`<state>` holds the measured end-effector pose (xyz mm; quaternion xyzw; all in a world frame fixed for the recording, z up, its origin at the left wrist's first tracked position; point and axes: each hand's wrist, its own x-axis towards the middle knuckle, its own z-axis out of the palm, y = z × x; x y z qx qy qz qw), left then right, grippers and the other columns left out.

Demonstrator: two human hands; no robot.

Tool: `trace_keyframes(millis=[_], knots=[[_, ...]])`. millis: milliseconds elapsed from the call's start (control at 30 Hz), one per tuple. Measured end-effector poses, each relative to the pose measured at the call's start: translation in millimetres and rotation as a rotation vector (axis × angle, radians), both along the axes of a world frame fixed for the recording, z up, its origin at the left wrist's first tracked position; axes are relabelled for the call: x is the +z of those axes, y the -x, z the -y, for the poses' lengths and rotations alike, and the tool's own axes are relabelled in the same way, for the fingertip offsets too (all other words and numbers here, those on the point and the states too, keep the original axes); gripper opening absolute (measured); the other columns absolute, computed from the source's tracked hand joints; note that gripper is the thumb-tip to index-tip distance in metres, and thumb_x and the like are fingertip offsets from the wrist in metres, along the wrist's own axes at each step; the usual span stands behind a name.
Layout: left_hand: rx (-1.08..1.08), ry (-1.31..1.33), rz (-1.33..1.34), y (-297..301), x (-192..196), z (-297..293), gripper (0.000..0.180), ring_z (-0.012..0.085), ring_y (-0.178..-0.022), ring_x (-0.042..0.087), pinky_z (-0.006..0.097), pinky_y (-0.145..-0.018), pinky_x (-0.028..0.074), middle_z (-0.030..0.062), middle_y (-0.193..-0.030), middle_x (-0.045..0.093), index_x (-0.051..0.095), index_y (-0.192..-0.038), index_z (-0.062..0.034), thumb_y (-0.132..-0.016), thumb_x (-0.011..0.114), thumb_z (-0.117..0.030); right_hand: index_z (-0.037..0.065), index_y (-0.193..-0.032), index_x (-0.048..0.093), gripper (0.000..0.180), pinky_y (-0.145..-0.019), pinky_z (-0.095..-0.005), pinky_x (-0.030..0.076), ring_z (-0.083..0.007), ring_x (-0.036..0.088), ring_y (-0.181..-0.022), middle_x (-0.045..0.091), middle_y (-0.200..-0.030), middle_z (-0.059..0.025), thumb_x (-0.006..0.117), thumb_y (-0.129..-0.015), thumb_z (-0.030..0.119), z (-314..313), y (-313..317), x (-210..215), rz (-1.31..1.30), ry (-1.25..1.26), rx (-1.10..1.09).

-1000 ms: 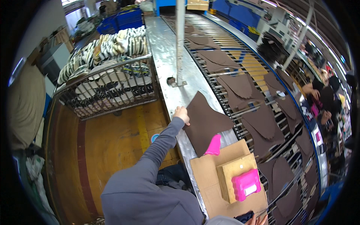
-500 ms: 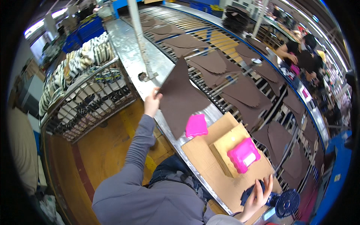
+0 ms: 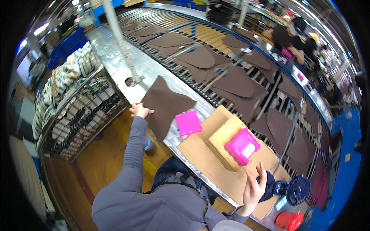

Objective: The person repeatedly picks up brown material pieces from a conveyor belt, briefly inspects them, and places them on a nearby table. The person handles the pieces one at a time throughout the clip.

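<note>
My left hand (image 3: 140, 111) pinches the left edge of a dark brown sheet piece (image 3: 165, 102). The piece lies over the metal table (image 3: 125, 61), its lower tip hanging past the near edge. Right beside it sits a flat pink plastic lid (image 3: 189, 123). My right hand (image 3: 253, 190) is empty, fingers apart, above a cardboard sheet (image 3: 204, 163) and close to a dark blue cloth item (image 3: 269, 188). On the cardboard a wooden block (image 3: 217, 140) carries a pink plastic box (image 3: 242, 147) with a white label.
Beyond the table runs a roller conveyor (image 3: 181, 25) bearing several brown pieces (image 3: 239, 86). A dark handheld fan (image 3: 296, 189) and a red container (image 3: 289, 220) stand at lower right. A metal rack (image 3: 83, 115) of striped pieces is at left; people (image 3: 291, 38) work across the conveyor.
The brown piece, raised before, has come down flatter on the table, still in my left hand. My right hand stays spread. The view has shifted, bringing in the red container.
</note>
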<state>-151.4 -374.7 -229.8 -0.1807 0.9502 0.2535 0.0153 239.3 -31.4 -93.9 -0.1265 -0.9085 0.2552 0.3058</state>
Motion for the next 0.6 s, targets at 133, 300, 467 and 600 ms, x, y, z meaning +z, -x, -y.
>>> trace_keyframes(millis=[133, 300, 467, 600], knots=[[-0.229, -0.557, -0.581, -6.5, -9.6, 0.1, 0.038, 0.0240, -0.097, 0.059, 0.035, -0.088, 0.045, 0.0108, -0.101, 0.063, 0.059, -0.113, -0.0036, -0.080, 0.073, -0.016, 0.011, -0.099, 0.072, 0.034, -0.094, -0.0392, 0.045, -0.0344, 0.056, -0.113, 0.055, -0.129, -0.0171, 0.065, -0.070, -0.004, -2.0, 9.1, 15.3, 0.058, -0.094, 0.056], [-0.479, -0.548, -0.953, -27.4, 132.0, -35.5, 0.030, 0.0151, -0.088, 0.057, 0.028, -0.082, 0.046, 0.0043, -0.094, 0.061, 0.057, -0.106, -0.0011, -0.081, 0.073, -0.002, 0.015, -0.101, 0.073, 0.033, -0.106, -0.0450, 0.032, -0.0351, 0.047, -0.124, 0.048, -0.137, -0.0188, 0.069, -0.071, 0.002, -14.6, 35.9, 56.8, 0.000, -0.149, 0.105], [-1.160, -0.821, -0.951, -72.9, 209.8, -96.8, 0.033, 0.0145, -0.075, 0.065, 0.026, -0.069, 0.052, 0.0109, -0.086, 0.067, 0.052, -0.089, -0.0014, -0.071, 0.077, 0.009, 0.017, -0.102, 0.073, 0.034, -0.107, -0.0446, 0.031, -0.0365, 0.045, -0.126, 0.044, -0.140, -0.0181, 0.069, -0.072, 0.002, -25.8, 87.8, 86.9, -0.136, -0.219, 0.223], [-1.523, -1.084, -0.766, -98.0, 236.3, -149.9, 0.036, 0.0218, -0.073, 0.068, 0.029, -0.065, 0.054, 0.0181, -0.086, 0.068, 0.050, -0.091, -0.0012, -0.069, 0.077, 0.009, 0.010, -0.099, 0.070, 0.034, -0.090, -0.0353, 0.048, -0.0307, 0.061, -0.105, 0.063, -0.116, -0.0134, 0.061, -0.071, -0.006, -46.4, 90.6, 78.3, 0.020, -0.021, 0.428]])
